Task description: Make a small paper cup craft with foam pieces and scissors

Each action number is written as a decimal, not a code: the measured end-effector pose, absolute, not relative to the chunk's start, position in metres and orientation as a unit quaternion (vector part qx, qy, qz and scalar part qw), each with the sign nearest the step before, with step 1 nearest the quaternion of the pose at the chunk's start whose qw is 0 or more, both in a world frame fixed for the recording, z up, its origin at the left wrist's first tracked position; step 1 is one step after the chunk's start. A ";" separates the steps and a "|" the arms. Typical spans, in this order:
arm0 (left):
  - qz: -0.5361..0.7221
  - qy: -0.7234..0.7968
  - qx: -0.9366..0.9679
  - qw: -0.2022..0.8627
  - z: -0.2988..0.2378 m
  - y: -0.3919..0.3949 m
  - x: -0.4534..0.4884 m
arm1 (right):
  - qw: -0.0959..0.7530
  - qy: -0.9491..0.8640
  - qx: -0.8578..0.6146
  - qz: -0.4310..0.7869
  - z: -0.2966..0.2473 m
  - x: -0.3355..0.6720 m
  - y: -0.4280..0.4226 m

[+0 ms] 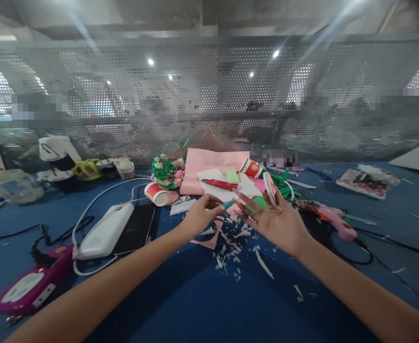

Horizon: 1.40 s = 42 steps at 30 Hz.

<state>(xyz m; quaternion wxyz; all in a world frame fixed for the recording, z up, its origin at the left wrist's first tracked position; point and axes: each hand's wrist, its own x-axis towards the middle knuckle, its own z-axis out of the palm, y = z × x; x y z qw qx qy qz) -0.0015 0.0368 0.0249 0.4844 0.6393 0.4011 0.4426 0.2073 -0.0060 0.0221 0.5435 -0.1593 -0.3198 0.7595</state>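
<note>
On the left of the blue table (202, 305), a clear jar (14, 186) stood near its edge, with black-and-white cups (57, 166) and a yellow-green object (87, 169) to its right. Nearer the person, a magenta power strip (27, 288) lay with a black plug in it. A white power bank (105, 233) rested beside a dark phone (136, 228), with a white cable looping around the power bank.

Next, a red-and-white paper cup (155, 194) lay on its side, just in front of curled green paper strips (164, 171). A pink paper sheet (191, 166) spread behind the work area, partly under white paper (206, 174), on which lay a red utility knife (219, 184) and a light green paper piece (233, 176).

The left hand (205, 215) had its thumb and fingertips together on a small teal piece (228, 205), which sat between the two hands, above loose paper scraps (234, 247). The right hand (275, 221) faced palm toward the person, its fingers spread apart; a pink-rimmed disc (271, 188) showed at its thumb, though whether it was held could not be told. Behind that hand lay a second paper cup (251, 168).

Farther right were a pink glue gun (334, 220) with a dark cord and, beyond it, a pink-and-white decorated slab (368, 181).
</note>
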 end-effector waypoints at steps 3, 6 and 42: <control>0.407 0.340 0.657 0.537 0.022 0.029 0.005 | 0.530 -0.316 -0.163 0.770 0.021 0.201 -0.009; 0.336 0.287 0.654 0.614 0.017 0.022 0.010 | 0.510 -0.333 -0.170 0.775 0.020 0.195 -0.011; 0.422 0.381 0.706 0.422 0.035 0.015 0.005 | 0.394 -0.695 -0.437 0.413 0.008 0.189 -0.018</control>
